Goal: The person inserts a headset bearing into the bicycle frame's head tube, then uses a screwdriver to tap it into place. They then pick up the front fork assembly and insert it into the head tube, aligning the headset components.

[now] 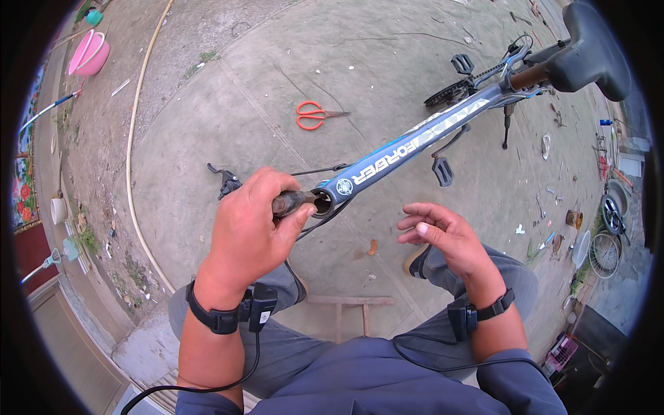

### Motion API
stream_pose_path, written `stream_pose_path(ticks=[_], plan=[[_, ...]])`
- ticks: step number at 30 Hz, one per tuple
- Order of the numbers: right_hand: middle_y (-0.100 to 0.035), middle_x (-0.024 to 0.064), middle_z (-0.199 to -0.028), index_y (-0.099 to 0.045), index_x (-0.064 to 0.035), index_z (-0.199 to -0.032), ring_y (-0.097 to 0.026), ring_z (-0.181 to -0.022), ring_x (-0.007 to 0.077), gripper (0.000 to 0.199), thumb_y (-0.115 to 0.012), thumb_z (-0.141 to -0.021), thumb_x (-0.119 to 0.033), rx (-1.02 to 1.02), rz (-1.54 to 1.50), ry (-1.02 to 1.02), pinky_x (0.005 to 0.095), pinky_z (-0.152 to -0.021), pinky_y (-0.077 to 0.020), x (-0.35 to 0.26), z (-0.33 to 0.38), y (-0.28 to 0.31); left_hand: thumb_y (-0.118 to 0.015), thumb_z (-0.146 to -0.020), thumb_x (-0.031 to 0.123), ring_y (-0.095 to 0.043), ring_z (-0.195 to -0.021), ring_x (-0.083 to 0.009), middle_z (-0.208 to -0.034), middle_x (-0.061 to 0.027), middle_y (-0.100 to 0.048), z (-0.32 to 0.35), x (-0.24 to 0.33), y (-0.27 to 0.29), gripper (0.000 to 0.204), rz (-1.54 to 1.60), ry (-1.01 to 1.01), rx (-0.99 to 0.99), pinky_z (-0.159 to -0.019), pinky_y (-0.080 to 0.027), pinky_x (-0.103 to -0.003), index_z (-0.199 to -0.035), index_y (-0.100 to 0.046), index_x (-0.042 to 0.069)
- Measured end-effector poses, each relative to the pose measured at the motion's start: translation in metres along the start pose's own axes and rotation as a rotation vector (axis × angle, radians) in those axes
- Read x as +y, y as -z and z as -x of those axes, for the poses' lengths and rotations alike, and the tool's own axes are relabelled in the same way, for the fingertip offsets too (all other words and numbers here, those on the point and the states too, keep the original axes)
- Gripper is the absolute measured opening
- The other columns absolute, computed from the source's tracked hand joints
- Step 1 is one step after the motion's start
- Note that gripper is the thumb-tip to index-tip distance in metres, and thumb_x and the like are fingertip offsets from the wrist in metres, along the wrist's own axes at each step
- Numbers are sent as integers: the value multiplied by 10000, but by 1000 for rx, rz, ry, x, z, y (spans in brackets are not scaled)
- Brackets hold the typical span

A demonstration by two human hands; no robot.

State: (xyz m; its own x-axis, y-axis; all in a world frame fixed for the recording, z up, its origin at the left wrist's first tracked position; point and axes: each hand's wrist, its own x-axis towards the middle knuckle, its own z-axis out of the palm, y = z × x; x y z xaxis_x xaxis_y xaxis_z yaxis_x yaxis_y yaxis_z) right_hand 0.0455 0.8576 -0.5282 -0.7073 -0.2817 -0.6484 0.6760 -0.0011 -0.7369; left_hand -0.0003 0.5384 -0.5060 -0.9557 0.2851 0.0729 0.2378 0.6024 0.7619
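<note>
My left hand (252,225) is closed round a dark, worn, rounded tool (290,202), whose kind I cannot make out. The tool's end is at the open mouth of the head tube (323,201) on a blue-grey bicycle frame (415,142). Just right of that tube my right hand (446,238) hovers, fingers loosely bent and apart, holding nothing. A brake lever (225,181) on a black cable hangs beyond my left hand. From the tube the frame slants up to a black saddle (588,52), with pedals (443,171) below.
Orange-handled scissors (311,115) lie on the concrete beyond the frame. Between my legs stands a low wooden stool (349,301). A long pale hose (138,117) runs down the left, near a pink bucket (90,54). Scraps and a loose wheel (604,254) are at right.
</note>
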Motion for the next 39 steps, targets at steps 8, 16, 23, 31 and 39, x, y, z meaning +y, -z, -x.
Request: stream_pose_path(ticks=[8,16,23,31,39], plan=[[-673,188,-1211,-558,32,-1360,-669,-1094,274,448,-657,-986,-192,-3,-16,-2,389,-964,-517,0,-1,0,-819,-772,78,-593,-639,-268,-827,-100,-607,3,5,7,308,41,8,40,-562,-464,-345,-988,-600,57],[-674,190,-1209,-554,38,-1365,-676,-1081,279,458,-661,-984,-193,0,-12,-9,387,-956,-518,2,1,-3,-818,-776,57,-591,-653,-224,-860,-101,-625,13,7,20,293,91,49,112,-590,-469,-305,-990,-618,49],[-674,182,-1209,-555,42,-1366,-676,-1073,264,462,-653,-981,-193,0,16,-11,376,-953,-510,4,5,-10,-808,-792,25,-589,-709,-144,-895,-78,-649,29,15,38,297,166,56,190,-646,-478,-265,-1029,-629,35],[-671,174,-1212,-548,42,-1372,-654,-1090,238,479,-639,-982,-220,0,65,-15,363,-970,-496,7,14,-23,-798,-844,51,-639,-878,-157,-982,-92,-662,59,31,68,313,316,149,315,-774,-511,-268,-1084,-600,13],[-678,136,-1207,-543,-17,-1379,-703,-1046,234,503,-634,-991,-324,-8,122,41,338,-932,-526,28,16,-22,-720,-944,105,-653,-672,-124,-1041,-133,-701,125,34,129,264,359,258,702,-569,-517,-232,-1126,-553,13]])
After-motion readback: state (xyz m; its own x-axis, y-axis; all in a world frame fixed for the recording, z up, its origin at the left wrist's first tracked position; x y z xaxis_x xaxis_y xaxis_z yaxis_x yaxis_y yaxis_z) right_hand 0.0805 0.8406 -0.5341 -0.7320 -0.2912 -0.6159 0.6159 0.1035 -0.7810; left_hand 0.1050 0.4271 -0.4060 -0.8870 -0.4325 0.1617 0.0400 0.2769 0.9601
